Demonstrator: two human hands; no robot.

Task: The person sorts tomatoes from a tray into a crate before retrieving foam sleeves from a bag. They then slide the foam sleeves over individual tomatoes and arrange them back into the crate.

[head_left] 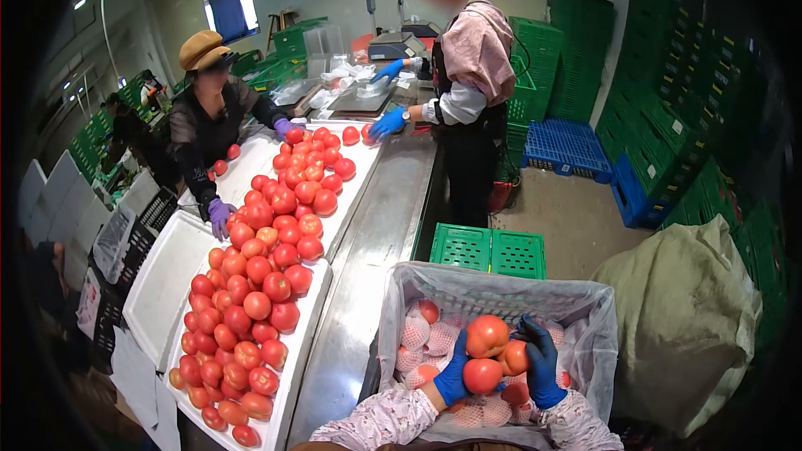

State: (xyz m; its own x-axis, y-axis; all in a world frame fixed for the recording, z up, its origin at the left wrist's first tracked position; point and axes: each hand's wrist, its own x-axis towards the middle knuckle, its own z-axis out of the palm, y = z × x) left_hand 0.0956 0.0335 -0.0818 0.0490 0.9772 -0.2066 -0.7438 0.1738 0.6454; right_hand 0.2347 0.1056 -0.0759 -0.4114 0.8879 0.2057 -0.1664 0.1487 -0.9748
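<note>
Three bare red tomatoes [487, 337] are bunched between my gloved hands, above a crate lined with clear plastic [595, 326]. My left hand [452, 374], in a bright blue glove, is closed around them from the left and below. In a darker glove, my right hand [542, 367] curls against the rightmost tomato [515, 357]. Beneath them, the crate holds several tomatoes in pinkish foam nets [441, 339]. Parts of my fingers are hidden behind the fruit.
Left of the metal counter [347, 317], white foam trays [294, 384] hold a heap of loose tomatoes [251, 305]. A co-worker's purple gloves touch that heap; another co-worker stands near the scale [363, 100]. Green crates [491, 250] sit beyond my crate, a big sack [681, 326] to the right.
</note>
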